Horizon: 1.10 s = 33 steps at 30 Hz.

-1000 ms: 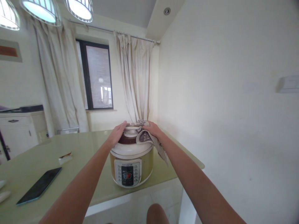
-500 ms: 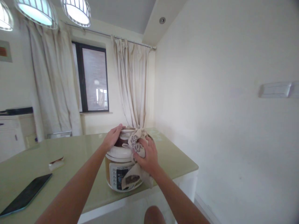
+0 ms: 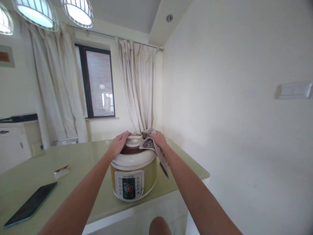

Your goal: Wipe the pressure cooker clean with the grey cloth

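Resting on the left edge of the lid [image 3: 133, 159], the left hand [image 3: 118, 144] has its fingers close together, not gripping. The cooker [image 3: 151, 174] stands on the table [image 3: 83, 156], between both hands. At its upper right, the cloth [image 3: 149, 143] is pinched by the nearer right hand [image 3: 158, 138], its long end hanging down outside.

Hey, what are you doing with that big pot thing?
The right hand holds a patterned cloth against the top of a white and gold cooker. The left hand rests on the cooker's other side, near the top. The cooker stands upright near the edge of the green table.
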### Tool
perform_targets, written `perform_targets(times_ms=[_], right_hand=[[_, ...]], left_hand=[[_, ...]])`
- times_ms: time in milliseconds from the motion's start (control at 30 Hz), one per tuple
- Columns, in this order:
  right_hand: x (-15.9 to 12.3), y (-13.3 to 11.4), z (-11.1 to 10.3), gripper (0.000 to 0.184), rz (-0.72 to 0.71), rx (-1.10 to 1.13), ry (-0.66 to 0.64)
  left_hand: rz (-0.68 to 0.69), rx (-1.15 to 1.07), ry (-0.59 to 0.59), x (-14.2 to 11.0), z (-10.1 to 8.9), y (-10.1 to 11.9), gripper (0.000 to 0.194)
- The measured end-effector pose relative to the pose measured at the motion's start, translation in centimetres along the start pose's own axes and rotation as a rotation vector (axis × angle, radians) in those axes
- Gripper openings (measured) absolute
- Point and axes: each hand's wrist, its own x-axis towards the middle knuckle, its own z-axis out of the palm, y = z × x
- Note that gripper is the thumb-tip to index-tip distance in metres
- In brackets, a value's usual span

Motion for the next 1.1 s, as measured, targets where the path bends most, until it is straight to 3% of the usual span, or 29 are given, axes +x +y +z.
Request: perform_targets(times_ms=[133, 233, 367, 467, 567, 667, 800, 867, 967, 1033, 1100], right_hand=[[-4.8, 1.0, 0.1, 0.043, -0.087, 0.065, 0.082], [-10.3, 1.5, 0.6, 0.047, -0.309, 0.1, 0.231], [-15.2, 0.9, 1.3, 0.044, -0.507, 0.078, 0.275], [-13.6, -0.4, 1.4, 0.043, -0.49, 0.053, 0.249], [-8.4, -1.6, 1.2, 0.04, -0.34, 0.006, 0.138], [-2.9, -2.2, 0.9, 0.038, -0.147, -0.018, -0.056], [0.2, -1.7, 0.3, 0.042, -0.033, -0.024, -0.11], [-0.7, -1.1, 0.0, 0.044, -0.041, -0.014, -0.069], [-4.6, 0.9, 0.4, 0.048, -0.148, 0.095, 0.091], [-8.5, 3.1, 2.1, 0.048, -0.278, 0.215, 0.232], [-13.0, 5.7, 5.4, 0.056, -0.37, 0.272, 0.33]], left_hand=[[-0.002, 0.022, -0.009, 0.1, 0.1, 0.0, 0.076], [-0.005, 0.03, -0.005, 0.2, 0.2, -0.1, 0.077], [-0.006, 0.089, -0.007, 0.2, 0.2, 0.1, 0.075], [0.012, 0.128, -0.005, 0.1, 0.1, 0.4, 0.073], [0.006, 0.147, -0.008, 0.0, 0.1, 0.6, 0.072], [0.017, 0.155, -0.01, -0.1, 0.0, 0.7, 0.071], [0.03, 0.138, -0.014, -0.2, 0.0, 0.5, 0.069], [0.025, 0.133, -0.011, -0.1, 0.0, 0.4, 0.068], [0.012, 0.13, -0.004, 0.0, 0.1, 0.2, 0.069], [0.009, 0.132, -0.002, 0.1, 0.1, 0.2, 0.069], [0.014, 0.137, 0.001, 0.1, 0.1, 0.3, 0.07]])
